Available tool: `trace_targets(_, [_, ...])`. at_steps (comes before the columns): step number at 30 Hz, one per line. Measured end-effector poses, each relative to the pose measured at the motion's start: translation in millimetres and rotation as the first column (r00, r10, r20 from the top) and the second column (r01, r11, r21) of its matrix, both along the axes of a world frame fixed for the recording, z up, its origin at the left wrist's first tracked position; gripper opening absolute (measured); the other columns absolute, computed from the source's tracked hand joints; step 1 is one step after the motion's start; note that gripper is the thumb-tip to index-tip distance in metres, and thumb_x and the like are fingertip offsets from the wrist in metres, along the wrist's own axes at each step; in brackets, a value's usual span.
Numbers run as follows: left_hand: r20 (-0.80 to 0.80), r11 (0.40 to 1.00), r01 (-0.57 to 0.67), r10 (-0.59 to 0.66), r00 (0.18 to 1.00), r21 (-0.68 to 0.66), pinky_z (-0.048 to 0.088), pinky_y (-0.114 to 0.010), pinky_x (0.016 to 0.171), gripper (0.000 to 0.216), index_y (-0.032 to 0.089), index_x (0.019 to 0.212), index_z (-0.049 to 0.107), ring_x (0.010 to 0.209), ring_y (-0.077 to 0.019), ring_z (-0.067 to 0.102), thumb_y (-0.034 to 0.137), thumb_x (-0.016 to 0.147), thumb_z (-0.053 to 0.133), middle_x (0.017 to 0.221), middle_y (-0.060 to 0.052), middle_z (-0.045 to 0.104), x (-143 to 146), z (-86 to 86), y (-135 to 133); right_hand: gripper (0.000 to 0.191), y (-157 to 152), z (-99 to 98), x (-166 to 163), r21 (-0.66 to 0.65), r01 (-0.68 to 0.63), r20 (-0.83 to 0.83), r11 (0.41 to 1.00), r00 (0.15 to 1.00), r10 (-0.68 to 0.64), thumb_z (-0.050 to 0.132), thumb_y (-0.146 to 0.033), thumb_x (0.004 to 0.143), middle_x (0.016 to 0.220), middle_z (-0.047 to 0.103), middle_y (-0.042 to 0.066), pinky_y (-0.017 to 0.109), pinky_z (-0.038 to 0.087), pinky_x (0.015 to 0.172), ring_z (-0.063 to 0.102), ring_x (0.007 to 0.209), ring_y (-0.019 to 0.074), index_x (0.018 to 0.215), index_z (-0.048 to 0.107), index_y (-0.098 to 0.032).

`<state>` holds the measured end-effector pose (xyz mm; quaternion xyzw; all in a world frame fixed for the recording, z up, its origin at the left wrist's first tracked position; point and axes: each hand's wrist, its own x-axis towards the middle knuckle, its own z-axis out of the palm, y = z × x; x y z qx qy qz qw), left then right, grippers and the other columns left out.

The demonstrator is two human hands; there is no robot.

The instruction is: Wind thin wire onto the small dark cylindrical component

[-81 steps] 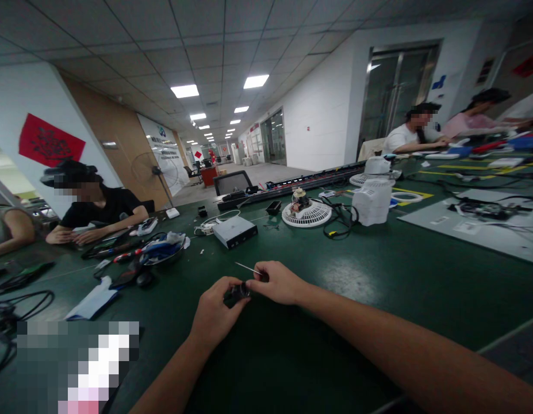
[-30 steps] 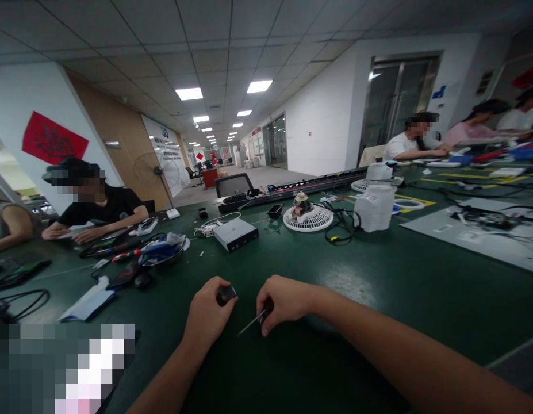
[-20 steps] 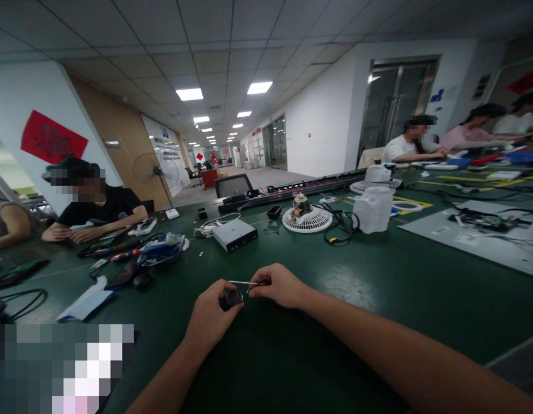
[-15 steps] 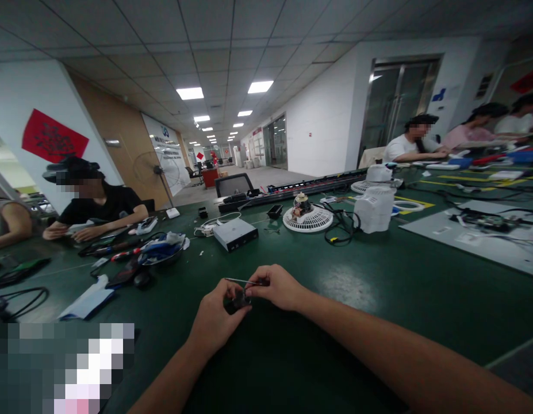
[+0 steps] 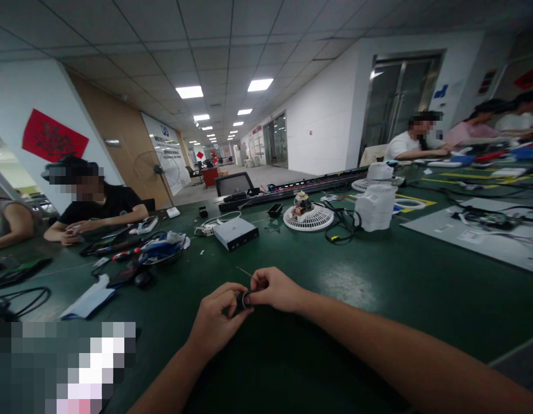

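taking the held part as the middle of the clock, with twelve straight ahead of the person: the left hand has its fingers clamped on a small dark round part, held above the green counter. the part's ring-like rim faces about three o'clock, toward the other hand; most of its body is hidden by the fingers, so i cannot tell how long it is along that axis. the right hand is just beside it at two o'clock, fingers closed round a slim metal tool. the tool's long axis runs from four to ten o'clock, the thin tip pointing to ten, beyond the part and free of it. the right thumb reaches in at the rim and seems to touch it.

at twelve, well apart from both hands, lies a silver box with its dark front turned to about five. a small black tray sits at one, a round white grille between one and two, a white housing at two. a folded pale blue sheet lies at nine.
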<state>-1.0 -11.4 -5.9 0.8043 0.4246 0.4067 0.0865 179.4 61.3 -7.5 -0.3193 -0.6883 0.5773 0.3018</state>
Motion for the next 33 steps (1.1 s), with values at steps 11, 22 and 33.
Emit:
trace_targets(11, [-0.019,0.988,-0.153,0.153,0.988,-0.006,0.052,-0.030,0.074,0.033,0.021,0.060,0.037,0.087,-0.0186,0.065,0.016,0.078,0.064,0.095,-0.005,0.068,-2,1.9,6,0.019,2,14.8,19,0.500,0.049,0.279,0.865,0.936,-0.214,0.056,-0.025,0.089,0.075,0.061,0.000,0.025,0.036,0.060,0.052,0.065,0.0126,0.105,0.057,-0.016])
trace_targets(22, [-0.040,0.926,-0.346,0.344,0.938,-0.151,0.054,-0.035,0.076,0.021,0.023,0.077,0.048,0.088,-0.0208,0.068,0.026,0.075,0.069,0.096,-0.003,0.072,-4,6.0,6,0.019,1,29.6,34,0.831,-0.235,0.439,0.504,0.834,-0.335,0.055,-0.028,0.090,0.092,0.067,0.004,0.028,0.039,0.068,0.060,0.081,0.0176,0.101,0.070,-0.023])
trace_targets(33, [-0.069,0.929,-0.327,0.320,0.945,-0.173,0.054,-0.034,0.074,0.017,0.022,0.082,0.053,0.085,-0.0196,0.068,0.025,0.075,0.068,0.096,-0.001,0.072,-4,4.4,6,0.022,-4,30.2,34,0.821,-0.212,0.444,0.530,0.821,-0.359,0.055,-0.026,0.089,0.092,0.067,0.004,0.028,0.038,0.069,0.060,0.080,0.0166,0.101,0.073,-0.023])
